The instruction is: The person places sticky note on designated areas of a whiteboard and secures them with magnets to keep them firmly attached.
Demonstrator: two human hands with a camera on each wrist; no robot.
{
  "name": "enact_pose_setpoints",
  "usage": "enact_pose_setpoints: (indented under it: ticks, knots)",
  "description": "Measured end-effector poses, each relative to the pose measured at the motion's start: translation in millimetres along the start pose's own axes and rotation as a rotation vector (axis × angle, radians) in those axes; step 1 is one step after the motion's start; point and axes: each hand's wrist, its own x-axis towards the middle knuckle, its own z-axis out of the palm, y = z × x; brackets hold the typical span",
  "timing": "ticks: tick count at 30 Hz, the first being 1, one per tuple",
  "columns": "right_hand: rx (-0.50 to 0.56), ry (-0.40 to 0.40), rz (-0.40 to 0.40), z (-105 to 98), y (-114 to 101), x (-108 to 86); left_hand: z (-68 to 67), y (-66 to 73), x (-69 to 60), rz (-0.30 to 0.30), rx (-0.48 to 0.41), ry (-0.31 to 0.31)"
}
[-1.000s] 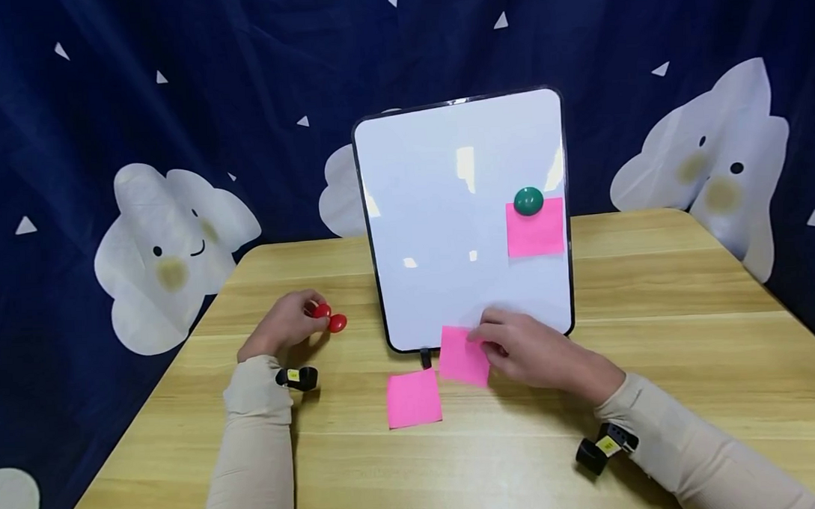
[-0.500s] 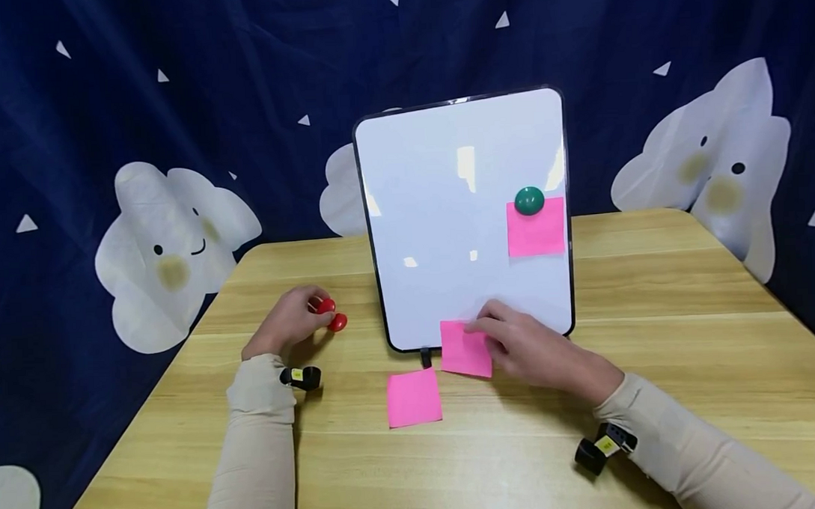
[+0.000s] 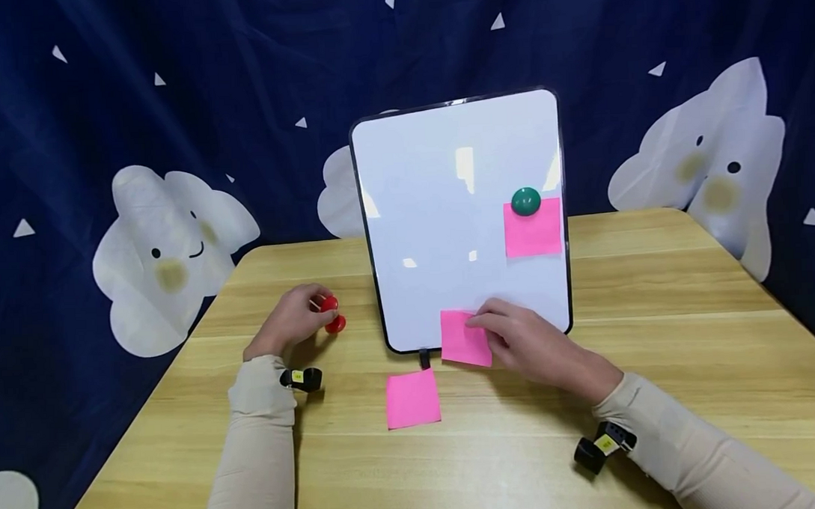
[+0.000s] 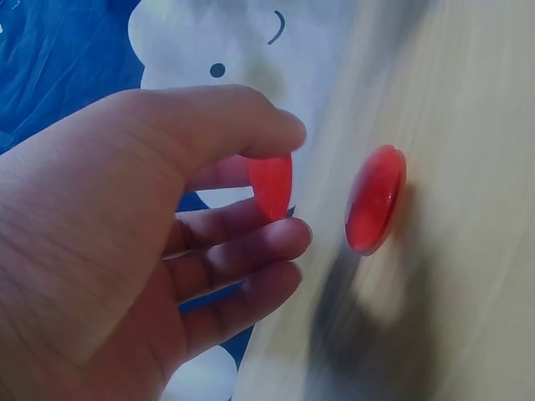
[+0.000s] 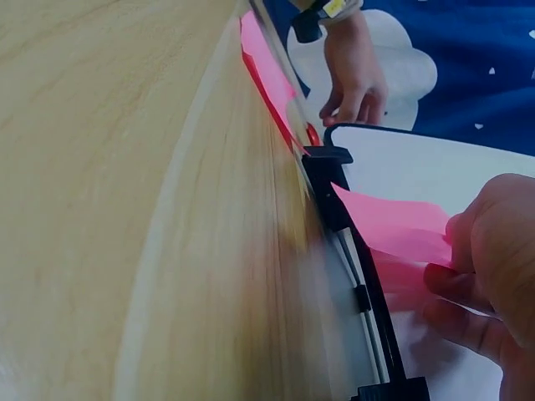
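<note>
A dark blue curtain [image 3: 279,57] hangs behind the white board [image 3: 419,194], and the wood table [image 3: 415,471] is under it. The board stands up, and there is lots of plain white room in its middle and on its left side. Its black rim runs all the way round.

At the bottom of the board, the right hand [image 3: 528,340] pinches a pink note [image 3: 461,339]. The note's top is in front of the board, and its bottom hangs past the low rim. I can't tell if it touches the board. To the left of the board, the left hand [image 3: 291,315] pinches a red button [image 4: 272,185].

Another note [image 3: 412,399] lies on the table in front of the board. A third note [image 3: 535,235] is on the board, close to the right rim, with a green button [image 3: 526,201] over its top. A spare red button [image 4: 376,200] is on the table, left of the board.

My guess is that this step is lifting the note to the board. Next, the note should go flat, up past the low rim, and the red button should come across to hold it.
</note>
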Motion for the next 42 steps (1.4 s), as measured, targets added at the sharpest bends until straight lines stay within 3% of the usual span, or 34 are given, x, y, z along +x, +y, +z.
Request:
enact_pose_setpoints:
  ticks: [15, 24, 33, 42]
  knots:
    - [0.061, 0.105, 0.006, -3, -2, 3.1, 1.0, 8.4, -0.6, -0.004, -0.007, 0.030]
    - [0.055, 0.216, 0.004, -19, 2, 7.1, 7.1, 7.5, 2.4, -0.009, -0.029, 0.027]
    - [0.002, 0.212, 0.043, -28, 2, 19.8, 9.2, 6.1, 0.4, -0.010, -0.023, 0.018]
    - [-0.012, 0.232, -0.002, -34, 7, 29.7, 10.4, 5.2, 1.9, 0.000, -0.025, 0.029]
